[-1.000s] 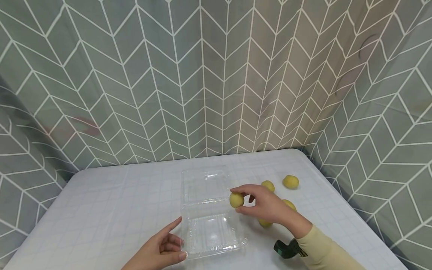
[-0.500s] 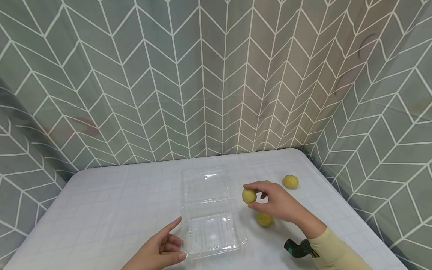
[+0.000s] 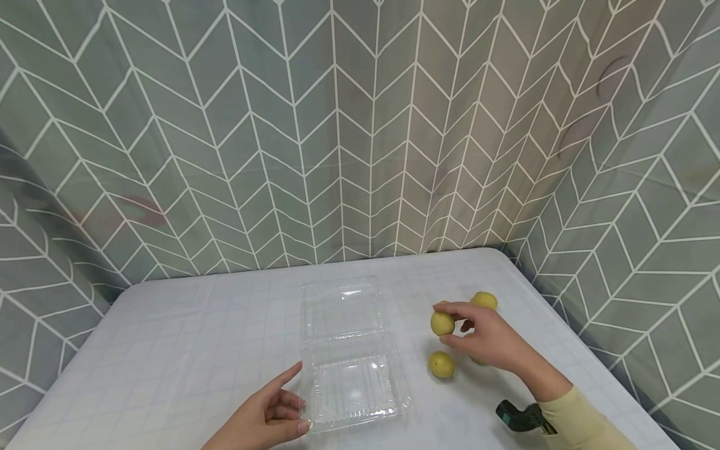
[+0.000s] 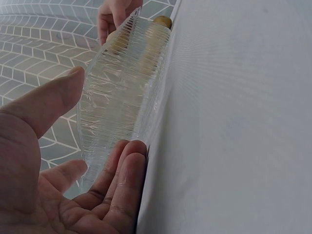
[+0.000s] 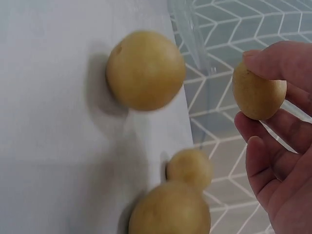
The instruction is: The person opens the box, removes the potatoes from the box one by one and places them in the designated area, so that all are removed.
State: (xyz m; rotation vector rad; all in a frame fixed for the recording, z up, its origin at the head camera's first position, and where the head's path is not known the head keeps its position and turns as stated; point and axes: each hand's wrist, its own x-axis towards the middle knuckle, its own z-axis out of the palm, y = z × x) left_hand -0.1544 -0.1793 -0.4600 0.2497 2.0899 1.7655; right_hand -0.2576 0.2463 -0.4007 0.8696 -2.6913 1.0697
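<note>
Head view shows the white table (image 3: 185,350) with the clear clamshell box (image 3: 351,375) open beside the resting, loosely open left hand (image 3: 264,422), so the right hand (image 3: 489,340), pinching a small potato (image 3: 442,323) seemingly above the table, should keep its fingertip grip gentle and steady.

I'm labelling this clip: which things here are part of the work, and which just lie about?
In the work:
right hand, pinching a small potato
left hand, touching the open clear clamshell box
loose potatoes on the table

Lying about:
white tablecloth
grey patterned backdrop
</note>
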